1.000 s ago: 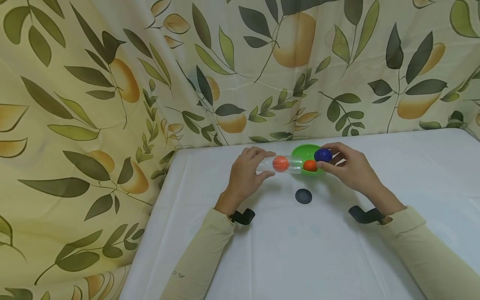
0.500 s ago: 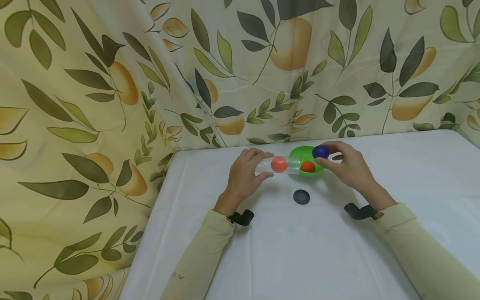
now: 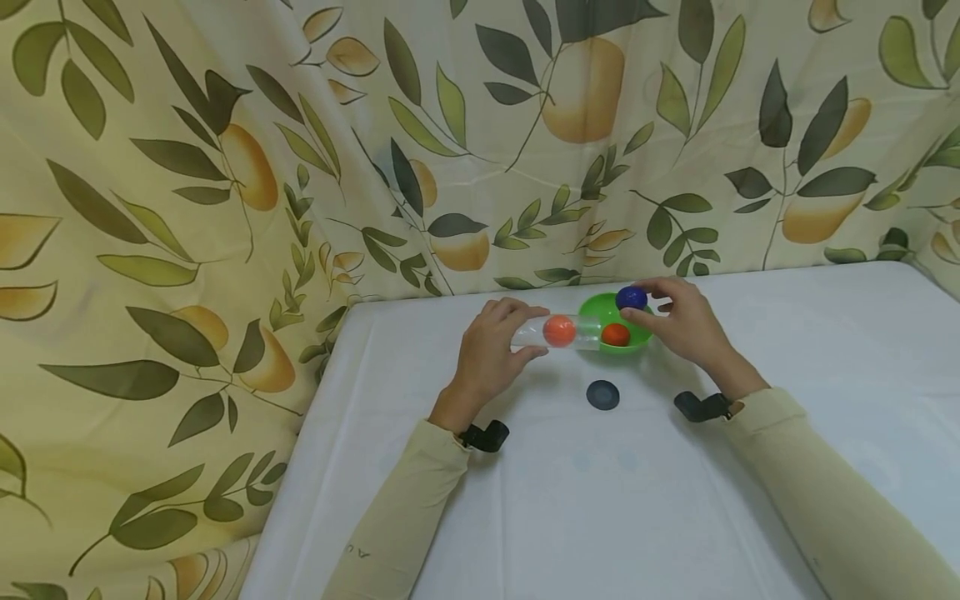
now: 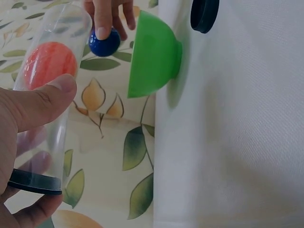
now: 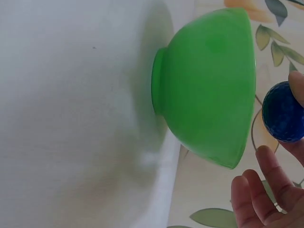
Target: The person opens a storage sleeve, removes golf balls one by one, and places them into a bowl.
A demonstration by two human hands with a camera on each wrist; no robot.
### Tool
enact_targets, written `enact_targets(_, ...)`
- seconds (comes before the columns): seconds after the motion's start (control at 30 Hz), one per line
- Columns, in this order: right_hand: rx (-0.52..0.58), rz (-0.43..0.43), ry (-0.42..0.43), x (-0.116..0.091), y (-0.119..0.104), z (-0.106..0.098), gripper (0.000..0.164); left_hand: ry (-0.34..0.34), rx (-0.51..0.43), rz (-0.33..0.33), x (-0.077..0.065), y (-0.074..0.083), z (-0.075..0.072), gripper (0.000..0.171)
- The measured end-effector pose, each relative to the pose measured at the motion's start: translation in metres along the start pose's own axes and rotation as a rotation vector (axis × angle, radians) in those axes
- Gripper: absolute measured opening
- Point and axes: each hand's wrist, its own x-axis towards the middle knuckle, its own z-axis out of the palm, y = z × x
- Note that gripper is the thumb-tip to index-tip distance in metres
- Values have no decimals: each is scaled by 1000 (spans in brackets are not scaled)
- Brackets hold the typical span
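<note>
Head view: the left hand (image 3: 483,350) grips a clear tube (image 3: 587,332) sideways, red ball (image 3: 558,331) inside; the right hand (image 3: 688,325) pinches a blue ball (image 3: 631,298) above the green bowl (image 3: 596,308). Left wrist: a dark cap (image 4: 35,182), probably stopping the ball escaping, closes one end. Right wrist: the blue ball's bowl-facing side is uncovered, likely easing release.

Head view: white-covered table (image 3: 540,517) is seen toward 6 o'clock, bordered from 8 through 12 to 3 by cream fabric (image 3: 480,108) printed in a leaf-and-fruit pattern.
</note>
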Motion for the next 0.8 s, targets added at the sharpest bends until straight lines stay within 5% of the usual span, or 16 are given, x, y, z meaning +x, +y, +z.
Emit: enact_targets(0.8,-5,98,-120,18,18,13,58,5,-7,2,-1,2,-1,52)
